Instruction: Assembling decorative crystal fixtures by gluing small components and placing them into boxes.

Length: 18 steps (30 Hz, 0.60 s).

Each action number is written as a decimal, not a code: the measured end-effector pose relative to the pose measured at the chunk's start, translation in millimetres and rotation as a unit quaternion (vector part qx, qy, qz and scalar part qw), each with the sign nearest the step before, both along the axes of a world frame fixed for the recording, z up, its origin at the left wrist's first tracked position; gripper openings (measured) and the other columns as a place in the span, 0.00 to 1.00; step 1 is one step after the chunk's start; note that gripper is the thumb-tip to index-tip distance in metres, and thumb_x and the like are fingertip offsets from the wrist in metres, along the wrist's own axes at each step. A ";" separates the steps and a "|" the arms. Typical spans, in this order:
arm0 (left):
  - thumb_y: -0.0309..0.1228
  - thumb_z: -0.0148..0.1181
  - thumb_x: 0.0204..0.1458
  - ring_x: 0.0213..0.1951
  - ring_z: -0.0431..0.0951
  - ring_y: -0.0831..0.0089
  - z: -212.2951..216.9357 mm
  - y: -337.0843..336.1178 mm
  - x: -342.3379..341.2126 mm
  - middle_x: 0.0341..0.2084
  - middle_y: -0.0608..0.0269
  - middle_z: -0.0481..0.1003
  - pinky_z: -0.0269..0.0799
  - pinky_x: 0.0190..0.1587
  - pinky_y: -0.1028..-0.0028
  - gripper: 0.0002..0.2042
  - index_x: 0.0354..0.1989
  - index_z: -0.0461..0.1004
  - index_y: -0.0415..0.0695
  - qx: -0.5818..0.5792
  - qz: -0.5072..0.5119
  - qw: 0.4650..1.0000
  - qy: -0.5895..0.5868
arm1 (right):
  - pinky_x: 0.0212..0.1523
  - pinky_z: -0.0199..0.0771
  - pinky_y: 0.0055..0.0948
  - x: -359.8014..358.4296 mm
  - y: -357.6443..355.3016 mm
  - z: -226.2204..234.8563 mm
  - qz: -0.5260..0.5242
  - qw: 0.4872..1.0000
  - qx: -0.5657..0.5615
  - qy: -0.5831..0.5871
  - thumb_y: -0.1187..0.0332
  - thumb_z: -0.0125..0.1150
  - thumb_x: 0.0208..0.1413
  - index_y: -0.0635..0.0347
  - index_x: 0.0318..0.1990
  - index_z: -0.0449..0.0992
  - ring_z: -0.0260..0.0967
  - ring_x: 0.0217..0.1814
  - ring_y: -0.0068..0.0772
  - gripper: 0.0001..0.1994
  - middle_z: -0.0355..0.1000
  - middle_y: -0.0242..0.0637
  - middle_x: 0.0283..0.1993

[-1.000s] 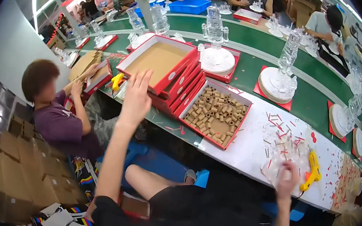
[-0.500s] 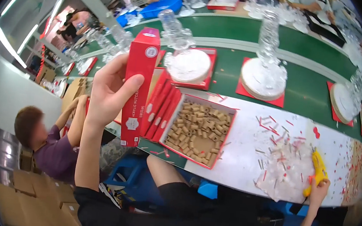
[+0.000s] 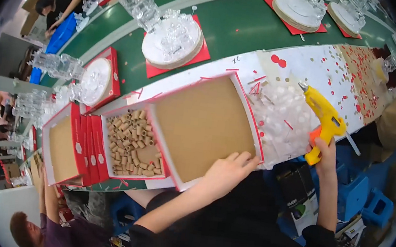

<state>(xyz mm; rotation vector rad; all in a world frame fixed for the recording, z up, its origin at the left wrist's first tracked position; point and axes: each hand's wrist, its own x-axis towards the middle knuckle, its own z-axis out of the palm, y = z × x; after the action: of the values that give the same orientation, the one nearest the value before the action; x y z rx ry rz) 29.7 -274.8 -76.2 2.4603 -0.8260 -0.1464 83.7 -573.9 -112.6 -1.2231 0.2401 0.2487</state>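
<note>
In front of me an open shallow box (image 3: 203, 124) with a bare brown inside and red edges lies face up. My left hand (image 3: 228, 176) is closed over its near wall by the right corner, fingers on the inner side and thumb hidden. At the right, my right hand (image 3: 326, 155) grips a yellow hot glue gun (image 3: 324, 111) by its handle, nozzle tilted up and left, over the edge of the worktop. Left of the open box, another box (image 3: 166, 168) holds many short brown cardboard tubes (image 3: 130, 140).
Red boxes (image 3: 93, 145) stand on edge beside an open box (image 3: 60, 149). Clear plastic sheeting (image 3: 282, 113), red sticks and dots lie on the white cover. Clear acrylic figures with round white bases (image 3: 173, 40) line the green table (image 3: 227, 34). A person (image 3: 78, 232) sits at left; others work beyond.
The red box held upright in my left hand is now down, its open side up, right of the tube box. The glue gun has been raised in my right hand. The view has turned.
</note>
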 end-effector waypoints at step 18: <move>0.23 0.61 0.36 0.51 0.70 0.56 -71.2 68.2 -72.7 0.41 0.60 0.75 0.59 0.56 0.58 0.13 0.35 0.76 0.43 -0.307 0.274 0.903 -0.124 | 0.38 0.71 0.26 12.8 190.7 28.6 0.377 0.912 -0.162 -0.018 0.69 0.58 0.54 0.60 0.37 0.68 0.71 0.35 0.27 0.08 0.69 0.33 0.29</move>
<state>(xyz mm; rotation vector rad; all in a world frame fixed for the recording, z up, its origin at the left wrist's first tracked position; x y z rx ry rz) -43.0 -206.6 -147.4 2.0134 -0.1844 0.5600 96.5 -383.2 -83.9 -1.6138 -0.2528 0.8827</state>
